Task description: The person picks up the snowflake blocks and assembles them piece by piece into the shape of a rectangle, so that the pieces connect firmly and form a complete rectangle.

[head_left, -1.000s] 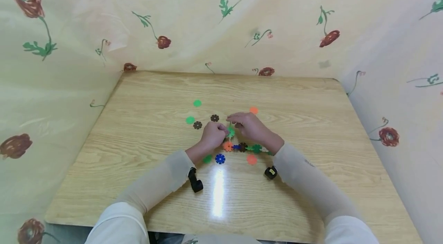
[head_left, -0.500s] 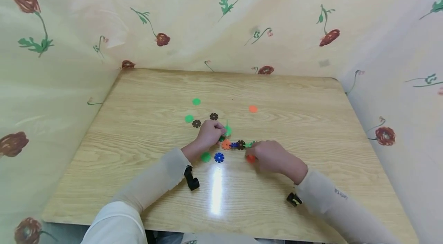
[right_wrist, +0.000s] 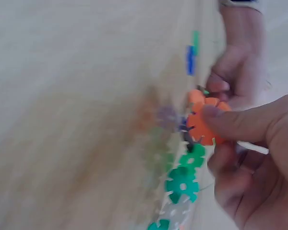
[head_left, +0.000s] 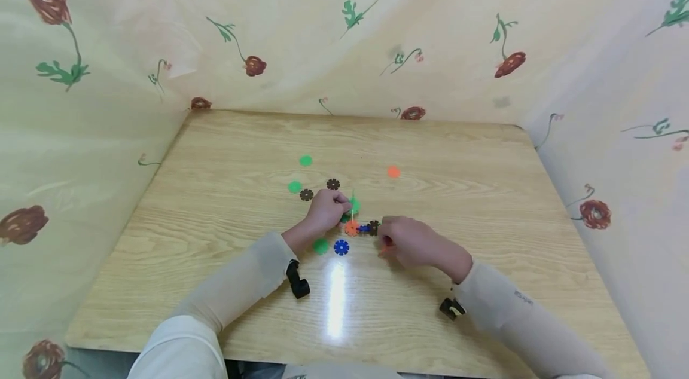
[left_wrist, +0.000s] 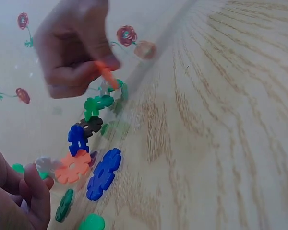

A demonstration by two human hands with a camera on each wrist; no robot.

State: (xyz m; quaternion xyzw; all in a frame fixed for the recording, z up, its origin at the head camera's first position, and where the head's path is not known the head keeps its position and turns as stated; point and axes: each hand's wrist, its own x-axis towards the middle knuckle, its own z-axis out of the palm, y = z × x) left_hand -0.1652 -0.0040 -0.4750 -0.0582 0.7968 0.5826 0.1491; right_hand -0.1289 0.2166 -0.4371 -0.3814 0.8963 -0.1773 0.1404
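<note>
My right hand (head_left: 409, 241) pinches an orange notched snowflake disc (right_wrist: 204, 125) between thumb and fingers, just above the table. Below it, a chain of interlocking snowflake discs (head_left: 352, 228) in orange, blue, dark brown, green and white runs to the right, partly hidden by that hand. At the chain's left end my left hand (head_left: 326, 210) keeps its fingers curled at the upright green disc (head_left: 354, 205). In the left wrist view its fingertips are close beside a white disc (left_wrist: 47, 164) and the chain's orange disc (left_wrist: 73, 168).
Loose on the wooden table (head_left: 258, 146) lie a blue disc (head_left: 341, 247), two dark brown discs (head_left: 333, 184), several green discs (head_left: 305, 161) and an orange disc (head_left: 393, 171). Flower-patterned cloth (head_left: 301, 26) hangs behind and beside the table.
My right hand left the green disc, moved right and toward me, and picked up the orange disc, which has now tilted off the table. The left hand stayed by the chain's end.
</note>
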